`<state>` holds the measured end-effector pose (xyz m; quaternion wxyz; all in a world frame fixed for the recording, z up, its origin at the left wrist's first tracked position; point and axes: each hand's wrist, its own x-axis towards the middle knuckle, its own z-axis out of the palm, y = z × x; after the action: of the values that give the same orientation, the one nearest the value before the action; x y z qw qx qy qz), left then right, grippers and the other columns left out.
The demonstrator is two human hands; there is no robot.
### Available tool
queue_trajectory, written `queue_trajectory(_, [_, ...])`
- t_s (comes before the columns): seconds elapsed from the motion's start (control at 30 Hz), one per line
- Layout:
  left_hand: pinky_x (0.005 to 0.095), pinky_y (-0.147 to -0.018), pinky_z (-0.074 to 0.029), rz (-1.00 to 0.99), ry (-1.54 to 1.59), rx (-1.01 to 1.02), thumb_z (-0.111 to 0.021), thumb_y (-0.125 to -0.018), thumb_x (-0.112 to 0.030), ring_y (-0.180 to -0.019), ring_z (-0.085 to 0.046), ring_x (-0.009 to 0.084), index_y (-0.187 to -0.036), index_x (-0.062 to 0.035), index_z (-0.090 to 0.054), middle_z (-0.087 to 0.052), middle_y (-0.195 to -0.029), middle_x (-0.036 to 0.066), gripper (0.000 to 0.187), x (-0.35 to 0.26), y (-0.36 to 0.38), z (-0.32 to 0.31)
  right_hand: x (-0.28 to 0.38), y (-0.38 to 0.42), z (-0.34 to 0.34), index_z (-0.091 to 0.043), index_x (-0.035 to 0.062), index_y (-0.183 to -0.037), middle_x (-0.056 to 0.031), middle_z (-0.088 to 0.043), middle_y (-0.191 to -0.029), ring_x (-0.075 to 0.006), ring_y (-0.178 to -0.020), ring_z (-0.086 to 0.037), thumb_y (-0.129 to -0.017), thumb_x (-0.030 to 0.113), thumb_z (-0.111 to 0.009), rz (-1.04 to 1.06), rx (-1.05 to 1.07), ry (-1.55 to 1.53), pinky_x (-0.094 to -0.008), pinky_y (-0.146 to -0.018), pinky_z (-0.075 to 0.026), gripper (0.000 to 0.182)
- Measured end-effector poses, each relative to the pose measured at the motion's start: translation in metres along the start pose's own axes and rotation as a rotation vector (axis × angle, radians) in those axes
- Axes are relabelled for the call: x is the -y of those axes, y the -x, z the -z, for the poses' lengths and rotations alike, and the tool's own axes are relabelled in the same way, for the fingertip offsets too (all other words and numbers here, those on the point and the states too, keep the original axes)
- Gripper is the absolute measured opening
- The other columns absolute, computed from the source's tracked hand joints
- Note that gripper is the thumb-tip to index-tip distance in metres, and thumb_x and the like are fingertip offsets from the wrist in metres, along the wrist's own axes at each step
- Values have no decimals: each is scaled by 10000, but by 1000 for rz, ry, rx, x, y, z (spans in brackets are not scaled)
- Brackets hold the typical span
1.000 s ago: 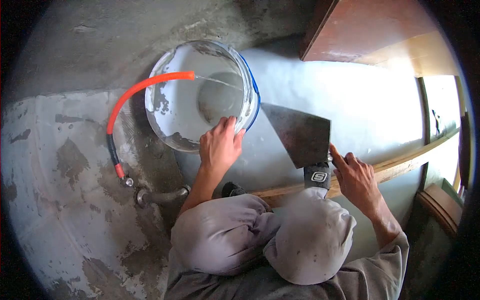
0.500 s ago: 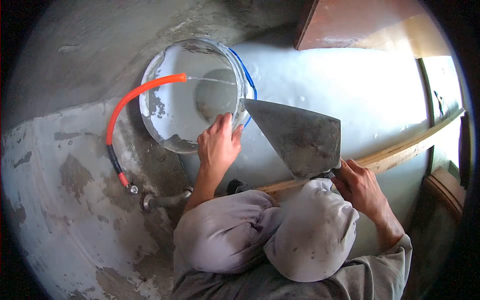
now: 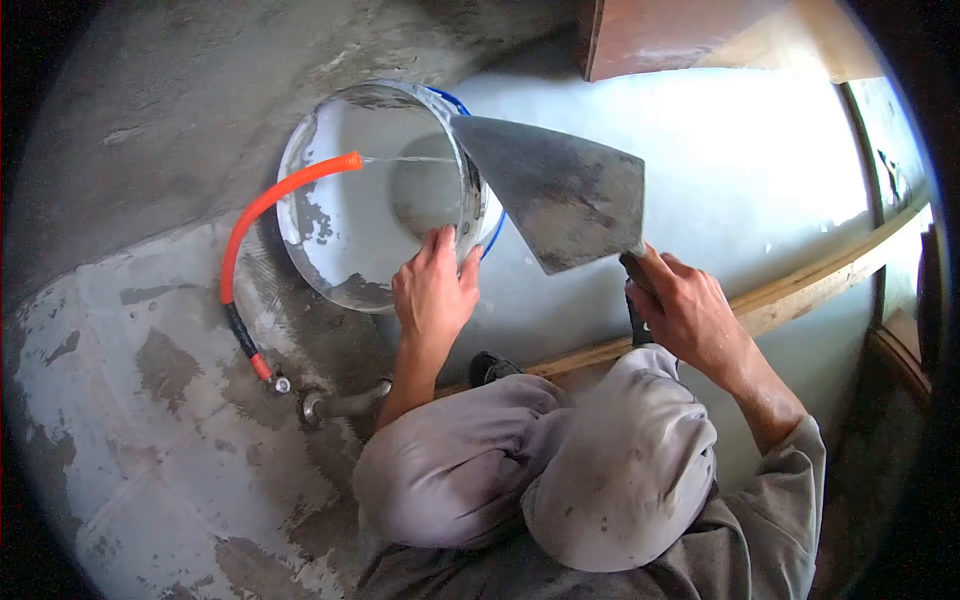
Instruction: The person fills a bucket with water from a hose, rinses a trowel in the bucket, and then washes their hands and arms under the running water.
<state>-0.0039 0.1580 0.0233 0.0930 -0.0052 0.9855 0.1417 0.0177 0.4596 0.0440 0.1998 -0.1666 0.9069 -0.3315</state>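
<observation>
A white, cement-smeared bucket (image 3: pixel 471 200) with a blue handle leans its open mouth toward me. My left hand (image 3: pixel 436 288) is closed on its near rim, fingers curled over the edge. A thin stream of water runs from an orange hose (image 3: pixel 238 240) into the bucket. My right hand (image 3: pixel 692 308) grips the dark handle of a trowel (image 3: pixel 562 192). The trowel's broad, stained metal blade points left, and its tip overlaps the bucket's right rim in this view.
The hose comes from a fitting (image 3: pixel 281 385) on the patchy grey wall, close to a metal pipe (image 3: pixel 347 404). A wooden plank (image 3: pixel 800 296) runs across to the right behind my knees (image 3: pixel 620 470). At the top hangs a reddish-brown panel (image 3: pixel 690 38).
My right hand has raised the trowel up and to the left, bringing its tip to the bucket's rim. The left hand keeps its hold, and water still runs from the hose.
</observation>
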Motion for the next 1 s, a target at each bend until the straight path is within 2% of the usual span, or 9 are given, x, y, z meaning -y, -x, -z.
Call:
queue_trajectory(0.13, [500,-688,-522,-46,-68,-19,-683,-887,-287,-826,-677,401,-1118,-31,-574,-653,-1029,146,362,1,1,-3,3,36,22,-521,39,-1275,-200,-640,-932,-421,-774,-644,-895,98,-633,-127,144,-34,-482,-659,-522,400])
queue_trajectory(0.27, [506,-679,-520,-53,-73,-51,-685,-887,-284,-815,-677,405,-1110,-36,-566,-651,-1016,142,355,0,1,-4,11,40,22,-540,18,-1216,-203,-635,-903,-424,-764,-645,-894,94,-631,-148,143,-74,-484,-654,-517,344])
queue_trajectory(0.37, [510,-670,-517,-41,-76,-23,-686,-886,-283,-807,-675,407,-1108,-37,-562,-649,-1003,139,354,2,1,-5,10,15,13,-448,30,-1375,-227,-629,-891,-453,-757,-625,-926,131,-598,-95,106,-155,-521,-686,-512,485])
queue_trajectory(0.47, [515,-665,-514,-40,-93,-23,-685,-887,-283,-803,-674,409,-1108,-37,-562,-649,-992,139,353,1,0,-2,3,9,15,-478,15,-1298,-238,-628,-894,-466,-779,-621,-922,123,-597,-108,122,-160,-526,-689,-504,409])
queue_trajectory(0.6, [516,-665,-513,-42,-68,-6,-680,-892,-287,-804,-672,412,-1091,-37,-558,-647,-989,144,342,2,1,-2,3,41,21,-408,47,-1438,-213,-647,-911,-444,-766,-641,-911,126,-607,-77,152,-68,-518,-673,-525,569])
queue_trajectory(0.63, [516,-665,-513,-47,-64,-11,-680,-892,-287,-802,-671,414,-1085,-36,-558,-646,-987,145,339,3,1,-3,11,41,23,-553,28,-1171,-195,-659,-928,-406,-764,-661,-901,93,-624,-144,149,-46,-491,-698,-548,287])
queue_trajectory(0.77, [520,-666,-508,-41,-70,1,-677,-892,-281,-794,-664,426,-1069,-32,-554,-642,-990,151,329,2,1,-2,-4,4,19,-532,31,-1277,-218,-666,-967,-400,-768,-667,-892,100,-641,-89,98,-57,-474,-666,-551,406])
queue_trajectory(0.83, [549,-669,-480,-37,-3,-35,-689,-883,-323,-789,-639,467,-973,-19,-553,-641,-897,209,345,2,2,-3,-13,-33,22,-421,49,-1431,-224,-669,-884,-422,-728,-658,-927,156,-608,77,-3,24,-511,-661,-532,548])
queue_trajectory(1.0, [556,-665,-462,-53,-1,-73,-708,-867,-333,-774,-624,482,-898,-10,-556,-643,-841,235,358,2,3,-5,-12,-93,35,-456,44,-1383,-229,-682,-804,-443,-740,-662,-925,156,-600,82,45,52,-527,-691,-528,493])
